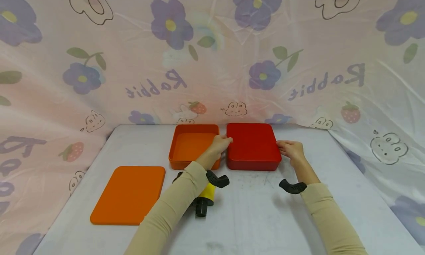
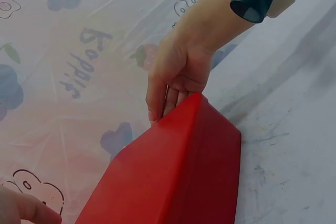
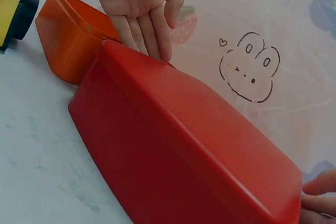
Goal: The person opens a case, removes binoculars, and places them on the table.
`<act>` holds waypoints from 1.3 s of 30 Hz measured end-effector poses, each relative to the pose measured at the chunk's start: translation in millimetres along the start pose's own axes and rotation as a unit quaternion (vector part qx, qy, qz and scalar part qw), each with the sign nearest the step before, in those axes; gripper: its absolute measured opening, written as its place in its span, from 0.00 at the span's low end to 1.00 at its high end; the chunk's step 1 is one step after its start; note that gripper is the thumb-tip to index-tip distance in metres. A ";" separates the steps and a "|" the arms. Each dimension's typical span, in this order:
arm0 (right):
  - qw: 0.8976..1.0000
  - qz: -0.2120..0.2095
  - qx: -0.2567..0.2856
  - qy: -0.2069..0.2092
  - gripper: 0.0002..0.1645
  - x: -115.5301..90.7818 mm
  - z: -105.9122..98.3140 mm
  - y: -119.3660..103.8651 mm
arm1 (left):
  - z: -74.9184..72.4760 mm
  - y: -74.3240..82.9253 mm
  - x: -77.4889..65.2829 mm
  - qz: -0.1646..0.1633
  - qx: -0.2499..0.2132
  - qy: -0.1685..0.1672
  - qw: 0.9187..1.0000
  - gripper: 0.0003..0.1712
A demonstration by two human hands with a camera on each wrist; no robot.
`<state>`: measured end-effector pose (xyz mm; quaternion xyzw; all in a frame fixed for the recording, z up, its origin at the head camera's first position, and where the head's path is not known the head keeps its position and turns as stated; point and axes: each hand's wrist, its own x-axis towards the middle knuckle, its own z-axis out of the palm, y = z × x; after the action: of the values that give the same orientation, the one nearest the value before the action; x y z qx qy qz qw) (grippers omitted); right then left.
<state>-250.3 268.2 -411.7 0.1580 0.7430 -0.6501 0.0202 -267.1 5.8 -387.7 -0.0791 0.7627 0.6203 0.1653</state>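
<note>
A red square box (image 1: 253, 146) with its smooth red lid (image 1: 250, 138) on top sits at the back of the table. My left hand (image 1: 217, 146) is at its left side, and in the right wrist view that hand's fingers point straight down along the far edge. On the opposite side my right hand (image 1: 292, 150) touches the box with its fingertips, its fingers fairly straight in the left wrist view. Just left of the red box stands an uncovered orange box (image 1: 192, 144), partly overlapped by my left hand.
An orange square lid (image 1: 129, 196) lies flat at the front left of the table. Under my left forearm shows a yellow-and-black object (image 1: 207, 192), mostly hidden. A printed cloth (image 1: 212, 55) hangs behind the table (image 1: 252, 218) and along its sides.
</note>
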 end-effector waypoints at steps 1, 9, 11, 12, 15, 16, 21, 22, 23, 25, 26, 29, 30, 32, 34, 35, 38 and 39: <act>1.000 0.001 -0.001 0.006 0.30 0.3 0.9 0.1 | 0.1 0.0 -0.2 0.000 0.000 0.002 1.000 0.27; 0.999 0.017 -0.008 0.039 0.30 2.7 5.0 1.0 | 0.7 -0.1 2.5 -0.007 -0.005 0.012 1.000 0.21; 0.999 0.015 -0.001 0.038 0.30 2.6 4.8 0.2 | 0.5 -0.1 3.4 -0.008 -0.006 0.015 1.000 0.20; 0.999 0.015 0.003 0.038 0.30 2.5 4.5 -0.2 | 0.5 0.0 3.8 -0.006 -0.002 0.017 1.000 0.20; 0.999 0.015 0.020 0.037 0.29 1.1 3.1 -1.9 | 0.6 1.5 2.9 -0.004 0.010 0.024 1.000 0.21; 0.999 0.014 0.025 0.036 0.27 0.7 2.4 -2.6 | 0.4 1.6 3.6 -0.005 0.016 0.025 1.000 0.22; 0.999 0.016 0.036 0.034 0.17 -0.2 -0.3 -6.2 | -1.5 1.1 4.6 -0.010 0.010 0.028 1.000 0.25; 0.999 0.014 0.039 0.031 0.16 -0.5 -0.3 -6.8 | -2.1 0.4 5.8 -0.011 0.003 0.028 1.000 0.25; 0.999 0.014 0.040 0.031 0.14 -0.3 -0.3 -7.3 | -2.6 0.2 5.4 -0.009 -0.001 0.029 1.000 0.25; 0.998 0.015 0.042 0.032 0.12 -0.3 -0.3 -7.9 | -3.8 -0.5 4.7 -0.006 -0.008 0.030 0.999 0.25; 0.998 0.014 0.044 0.030 0.11 -0.6 -0.3 -8.3 | -4.2 -0.7 4.6 -0.003 -0.007 0.030 1.000 0.25; 0.998 0.017 0.053 0.032 0.07 -1.0 -1.3 -9.3 | -4.9 -1.2 4.6 0.006 -0.005 0.031 0.999 0.25; 0.998 0.017 0.054 0.032 0.08 -1.3 -1.8 -9.8 | -5.0 -1.2 4.4 0.009 -0.007 0.031 0.999 0.25; 0.998 0.016 0.054 0.032 0.08 -1.4 -2.8 -10.6 | -5.3 -1.2 4.3 0.016 -0.016 0.033 0.999 0.25; 0.998 0.017 0.048 0.032 0.09 -1.1 -3.5 -11.4 | -5.5 -0.8 4.6 0.021 -0.028 0.034 0.999 0.25; 0.998 0.016 0.046 0.031 0.13 -1.0 -3.5 -11.8 | -5.7 -0.6 4.6 0.024 -0.033 0.035 0.999 0.25; 0.999 0.015 0.044 0.023 0.27 -0.6 -3.3 -12.8 | -6.1 -0.1 5.2 0.026 -0.039 0.035 0.998 0.26; 0.999 0.015 0.045 0.022 0.29 -0.5 -3.3 -13.0 | -6.3 0.1 5.4 0.026 -0.040 0.034 0.998 0.26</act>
<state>-252.6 270.0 -398.6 0.1842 0.7105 -0.6791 0.0069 -273.1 0.2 -388.4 -0.0867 0.7445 0.6511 0.1195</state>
